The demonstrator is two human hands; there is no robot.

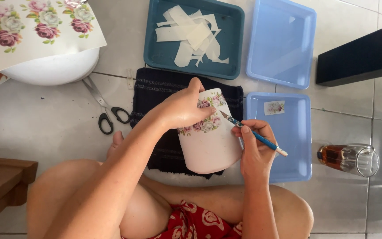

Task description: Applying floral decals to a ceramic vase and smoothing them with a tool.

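1. Bare knees and a red patterned cloth (195,223) fill the bottom of the frame; the person sits on the tiled floor (54,128).
2. Left hand (183,108), frame centre: fingers curled over the upper end of a white pot (211,144), pressing on its rose decal (206,121). The pot lies tilted over a dark towel (155,88).
3. Right hand (255,148), just right of the pot: closed around a blue-handled brush (255,135), tip touching the decal's edge.
4. Teal tray (155,53), top centre: holds white paper strips (193,37).
5. Light blue tray (281,75), upper right, shows nothing inside.
6. Second light blue tray (299,146), right of centre: holds one small rectangular rose cutout (274,107).
7. Upper left: rose-printed sheet (32,26) lying over a white bowl (54,68); scissors (105,110) just below, black handles.
8. Right edge: glass jar (350,159) on its side, amber liquid inside.
9. Lower left: wooden stool corner (1,181).
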